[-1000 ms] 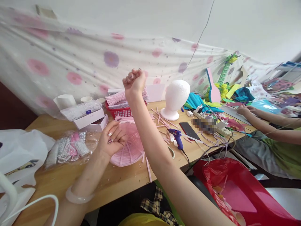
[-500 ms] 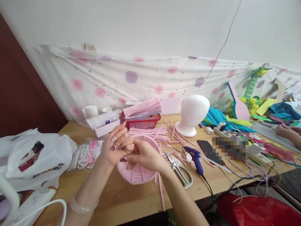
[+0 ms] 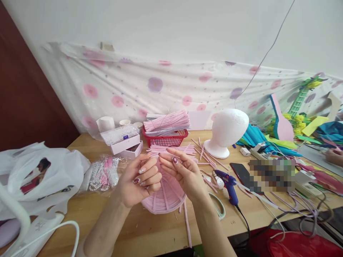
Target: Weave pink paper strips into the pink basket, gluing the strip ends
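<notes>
A round pink woven piece [image 3: 166,198] made of pink strips stands tilted on the wooden table [image 3: 150,232] in front of me. My left hand [image 3: 139,180] curls its fingers over the piece's upper left edge. My right hand [image 3: 182,171] is right beside it, fingers bent against the upper rim. The fingertips of both hands nearly touch above the piece. Loose pink strips [image 3: 171,150] lie just behind the hands.
A red basket [image 3: 166,139] of pink strips, a white foam head [image 3: 227,132], a blue glue gun [image 3: 229,184], scissors [image 3: 219,207], a phone, a power strip and cables lie right. A bead bag [image 3: 103,175] and white plastic bags [image 3: 40,178] lie left. Another person's hand [image 3: 333,155] shows far right.
My right hand came down from a raised fist to the woven piece and met my left hand. The piece now stands more upright. The view has shifted left.
</notes>
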`<move>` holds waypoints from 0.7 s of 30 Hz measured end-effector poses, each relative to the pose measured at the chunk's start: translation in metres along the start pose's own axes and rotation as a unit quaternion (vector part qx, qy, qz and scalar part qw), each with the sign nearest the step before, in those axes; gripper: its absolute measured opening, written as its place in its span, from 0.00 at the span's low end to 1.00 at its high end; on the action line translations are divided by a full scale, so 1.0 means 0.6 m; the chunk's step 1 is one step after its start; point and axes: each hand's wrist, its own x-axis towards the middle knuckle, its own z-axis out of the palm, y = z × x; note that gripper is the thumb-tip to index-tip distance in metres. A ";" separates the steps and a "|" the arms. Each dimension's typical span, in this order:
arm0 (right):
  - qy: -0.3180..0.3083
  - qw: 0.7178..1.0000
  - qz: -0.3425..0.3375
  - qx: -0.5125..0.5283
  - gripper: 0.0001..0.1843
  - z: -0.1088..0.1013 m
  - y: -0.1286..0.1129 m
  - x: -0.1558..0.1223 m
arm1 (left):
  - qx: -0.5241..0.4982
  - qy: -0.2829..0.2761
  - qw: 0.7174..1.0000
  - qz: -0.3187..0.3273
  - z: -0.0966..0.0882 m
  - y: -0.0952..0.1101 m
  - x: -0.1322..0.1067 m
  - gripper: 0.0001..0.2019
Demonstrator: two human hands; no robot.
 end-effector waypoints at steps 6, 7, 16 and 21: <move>-0.025 0.994 0.000 0.105 0.22 0.028 0.003 -0.013 | 0.008 -0.004 0.999 0.037 0.004 -0.029 -0.009 0.13; -0.036 0.993 0.001 0.114 0.22 0.031 0.002 -0.014 | 0.009 -0.009 0.999 0.035 0.004 -0.034 -0.011 0.13; 0.006 0.995 0.048 0.085 0.17 0.035 0.015 -0.014 | 0.086 0.005 0.994 0.074 -0.016 -0.037 -0.018 0.19; -0.018 0.990 0.066 0.126 0.25 0.033 0.010 -0.012 | 0.251 0.110 0.948 0.164 -0.032 -0.037 -0.024 0.25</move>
